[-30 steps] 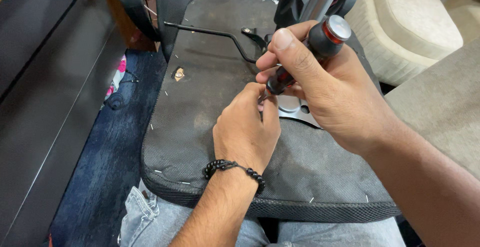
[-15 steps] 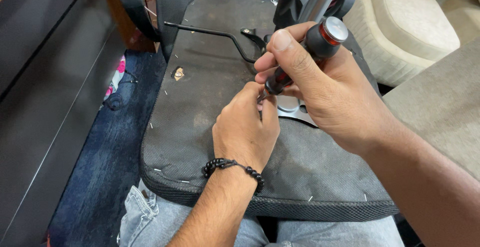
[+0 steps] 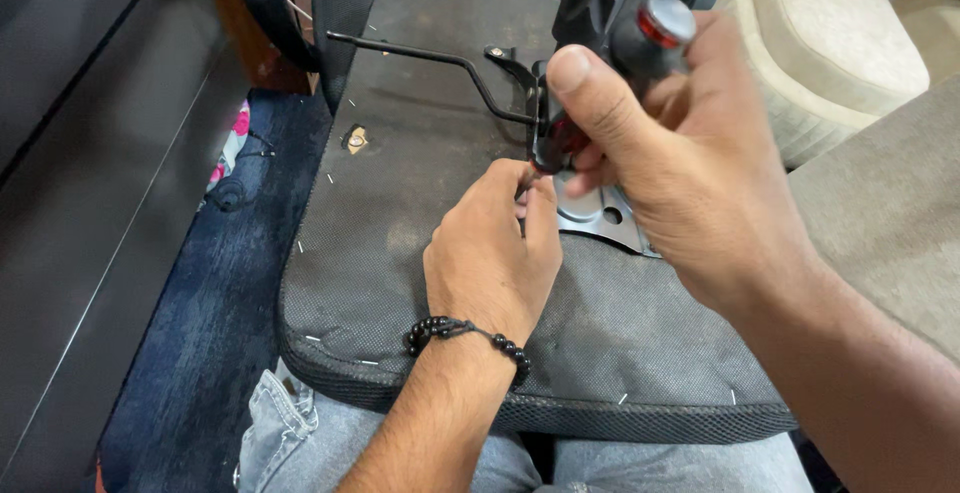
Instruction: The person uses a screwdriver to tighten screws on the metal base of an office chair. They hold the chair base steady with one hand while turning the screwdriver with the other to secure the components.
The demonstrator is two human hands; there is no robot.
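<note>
Right hand [image 3: 690,153] has shifted slightly up the screwdriver [image 3: 610,73], fingers wrapped fully around its black-and-red handle. Left hand [image 3: 495,248] stays pinched at the tip, beside the metal plate [image 3: 600,218] on the upturned seat base [image 3: 430,213]; what it grips is hidden. Driving apparently continues.

One upturned black fabric-covered chair seat [image 3: 420,223] lay across the person's lap. On it sat one bent black metal lever rod [image 3: 420,53] and one grey metal mounting plate [image 3: 600,218]. Two hands worked above the seat: the left hand [image 3: 495,253], wearing one black beaded bracelet [image 3: 465,333], and the right hand [image 3: 690,153], gripping one black-and-red-handled screwdriver [image 3: 600,83]. One cream cushion [image 3: 830,43] lay right of the seat.
</note>
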